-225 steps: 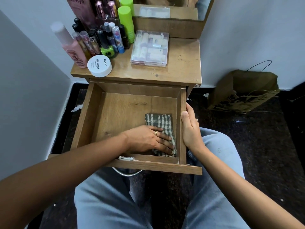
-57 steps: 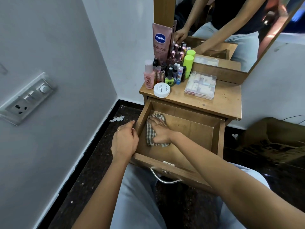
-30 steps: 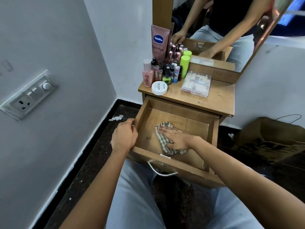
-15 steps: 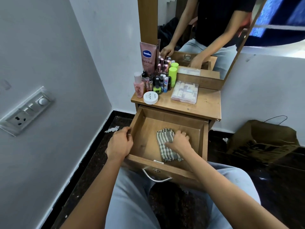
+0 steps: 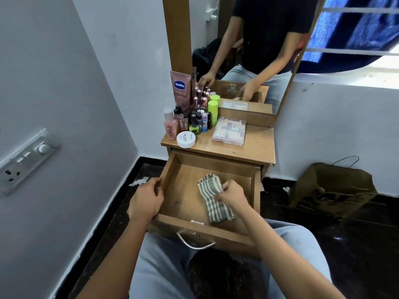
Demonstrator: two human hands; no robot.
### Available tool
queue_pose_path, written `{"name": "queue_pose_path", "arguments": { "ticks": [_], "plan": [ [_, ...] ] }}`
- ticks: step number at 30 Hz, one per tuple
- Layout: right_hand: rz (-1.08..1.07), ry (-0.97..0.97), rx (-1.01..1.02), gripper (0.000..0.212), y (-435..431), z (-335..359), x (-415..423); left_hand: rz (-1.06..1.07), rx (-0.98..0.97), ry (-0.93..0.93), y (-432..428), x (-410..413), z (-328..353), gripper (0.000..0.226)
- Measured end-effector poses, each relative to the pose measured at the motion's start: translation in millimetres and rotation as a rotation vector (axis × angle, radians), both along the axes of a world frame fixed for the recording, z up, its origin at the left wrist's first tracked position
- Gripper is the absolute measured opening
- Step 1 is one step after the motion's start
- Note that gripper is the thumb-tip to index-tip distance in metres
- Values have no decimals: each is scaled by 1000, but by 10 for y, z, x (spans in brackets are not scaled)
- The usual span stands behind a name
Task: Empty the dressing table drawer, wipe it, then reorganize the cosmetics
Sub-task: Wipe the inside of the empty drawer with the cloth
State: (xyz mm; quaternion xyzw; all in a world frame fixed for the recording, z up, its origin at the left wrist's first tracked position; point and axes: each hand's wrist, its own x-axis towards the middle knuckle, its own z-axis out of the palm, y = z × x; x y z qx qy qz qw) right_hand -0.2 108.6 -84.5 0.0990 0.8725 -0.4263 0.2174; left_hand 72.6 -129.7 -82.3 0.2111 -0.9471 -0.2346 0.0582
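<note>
Since a second ago the right hand (image 5: pixel 232 194) has gone from lying flat on the cloth (image 5: pixel 217 209) to curling its fingers into it. It now pinches a bunch of the striped fabric near the middle of the drawer (image 5: pixel 185 190). The cloth rests on the drawer floor, right of centre, one end trailing toward the front wall. That bunching looks like gathering it up rather than another wiping stroke, so the wiping seems about finished.

The left hand (image 5: pixel 145 200) grips the drawer's left wall, fingers wrapped over the edge, probably to stop the pulled-out drawer from sliding or wobbling while the other hand works.

Apart from the cloth, nothing lies in the drawer. The cosmetics (image 5: pixel 194 119) stand crowded at the back left of the dressing table (image 5: pixel 254 145), with a clear box (image 5: pixel 229 131) of small items beside them, all close above the drawer — an easy reach for putting them back, which is not yet begun.
</note>
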Motion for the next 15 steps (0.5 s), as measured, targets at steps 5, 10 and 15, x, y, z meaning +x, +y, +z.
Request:
{"name": "queue_pose_path", "arguments": {
  "ticks": [5, 10, 15],
  "plan": [
    [-162, 167, -338, 37, 405, 515, -127, -2, 4, 12, -29, -31, -36, 38],
    [-487, 372, -341, 30, 767, 836, -552, -3, 22, 13, -45, -30, -53, 37],
    [-626, 408, -189, 33, 907, 745, -999, -13, 28, 12, -48, -52, -76, 38]
  ]
}}
